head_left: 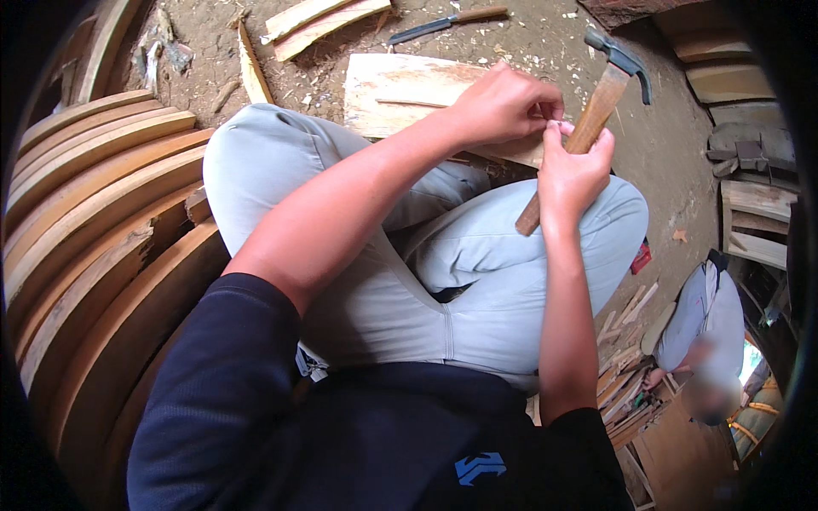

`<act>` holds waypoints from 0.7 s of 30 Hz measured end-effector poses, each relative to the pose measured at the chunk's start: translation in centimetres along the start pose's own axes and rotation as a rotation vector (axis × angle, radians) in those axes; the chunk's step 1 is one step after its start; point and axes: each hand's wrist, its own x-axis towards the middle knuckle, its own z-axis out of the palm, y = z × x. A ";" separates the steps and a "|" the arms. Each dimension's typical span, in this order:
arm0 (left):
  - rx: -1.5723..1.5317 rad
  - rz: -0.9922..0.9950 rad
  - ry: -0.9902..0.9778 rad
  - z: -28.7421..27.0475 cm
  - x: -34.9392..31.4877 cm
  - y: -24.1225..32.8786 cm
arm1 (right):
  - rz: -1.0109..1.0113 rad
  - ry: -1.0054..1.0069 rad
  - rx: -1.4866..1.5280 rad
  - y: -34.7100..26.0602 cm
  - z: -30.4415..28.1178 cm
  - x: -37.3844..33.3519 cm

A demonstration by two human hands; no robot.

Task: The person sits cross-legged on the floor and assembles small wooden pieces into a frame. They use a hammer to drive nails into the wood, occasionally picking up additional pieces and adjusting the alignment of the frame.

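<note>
My right hand (575, 183) is closed round a claw hammer (601, 102) with a wooden handle. Its metal head points up and away from me, and the handle's butt hangs below the hand over my right knee. Close beside it, my left hand (509, 104) is curled in a pinch. The fingertips of both hands meet at something tiny that I cannot make out. Beneath and beyond my left hand lies a pale wooden board (383, 89) with a thin strip of wood (411, 102) on it.
Long curved-looking planks (94, 187) are stacked at my left. A knife with a wooden handle (447, 24) and wood offcuts (328, 21) lie on the dirt floor ahead, among shavings. Another person (703, 324) sits at the lower right beside piled wood strips (626, 383).
</note>
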 end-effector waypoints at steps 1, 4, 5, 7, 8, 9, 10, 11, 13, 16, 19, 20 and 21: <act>-0.022 0.002 0.001 0.0 -0.1 0.0 | 0.001 -0.003 -0.019 0.1 0.0 0.0; 0.003 -0.013 -0.008 -0.2 0.0 0.1 | -0.003 0.004 0.016 0.4 0.3 0.0; 0.010 -0.015 -0.003 -0.3 0.0 0.0 | -0.008 -0.004 0.062 0.3 0.4 -0.1; -0.029 0.000 0.046 -0.2 -0.2 0.0 | 0.031 -0.001 0.052 0.7 0.4 0.0; -0.026 0.010 0.048 0.0 -0.2 -0.3 | 0.048 -0.002 0.080 1.0 0.4 0.0; -0.025 0.022 0.048 0.0 -0.1 -0.2 | 0.075 -0.014 0.120 1.0 0.3 0.0; -0.017 0.024 0.045 -0.2 -0.2 -0.2 | 0.086 -0.025 0.126 1.0 0.3 0.0; -0.020 0.031 0.044 -0.2 -0.1 0.1 | 0.091 -0.032 0.121 1.0 0.1 0.0; -0.023 0.030 0.046 -0.6 -0.1 0.3 | 0.101 -0.049 0.125 0.7 0.1 0.0; -0.032 0.035 0.045 -0.7 -0.2 0.3 | 0.106 -0.055 0.157 0.4 0.2 -0.2; -0.001 0.069 0.072 -0.5 -0.2 0.1 | 0.101 -0.051 0.166 0.4 0.2 -0.3; -0.020 0.057 0.066 -0.5 -0.1 0.1 | 0.098 -0.050 0.164 0.4 0.2 -0.2; -0.039 0.044 0.060 -0.5 -0.1 0.1 | 0.095 -0.054 0.160 0.4 0.2 -0.2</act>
